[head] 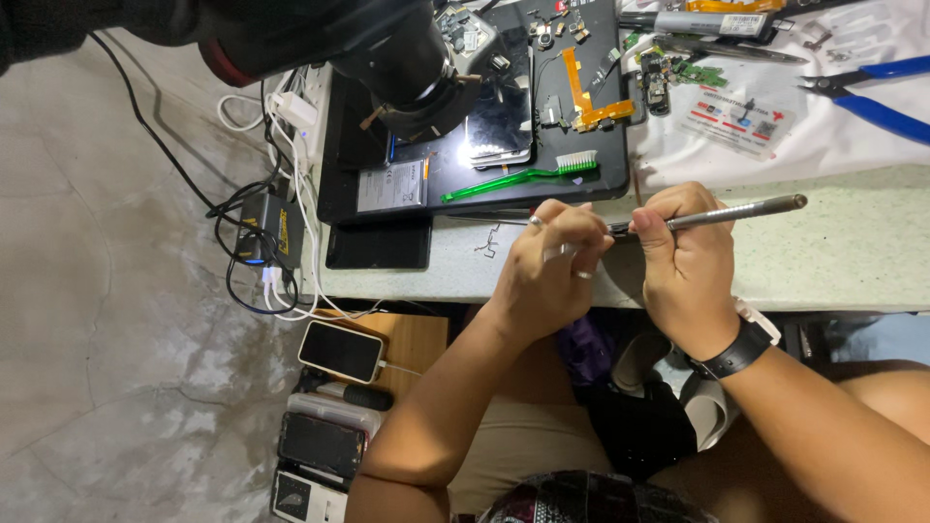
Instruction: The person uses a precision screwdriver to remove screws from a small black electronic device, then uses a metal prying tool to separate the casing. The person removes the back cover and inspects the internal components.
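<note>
Head view: the left hand (550, 260) and the right hand (683, 254) are held close together over the front edge of the pale speckled desk (852, 247), the fingertips almost meeting. The right hand is closed around a slim grey metal tool (736, 211), gripped near its front so that the long handle sticks out past the hand to the right. The left hand is curled shut, its fingers pinched at the tool's tip; whether a small part is held there cannot be told, since the fingers hide it. Rings are worn on the left hand, and a black wrist strap (736, 351) is worn on the right wrist.

Just beyond the left hand a green toothbrush (523, 175) is laid on a black work mat (387, 208), with a dismantled phone (499, 121) and an orange flex cable (584, 97) further on. A black microscope (407, 58) is hung above the mat. Beyond the right hand, blue-handled pliers (877, 92) are laid on a white sheet (833, 136), well apart from the fingers. To the left of the left hand, off the desk edge, a black charger with tangled cables (266, 232) is seen, and nearer the person a phone (340, 351) is plugged into a white cable.
</note>
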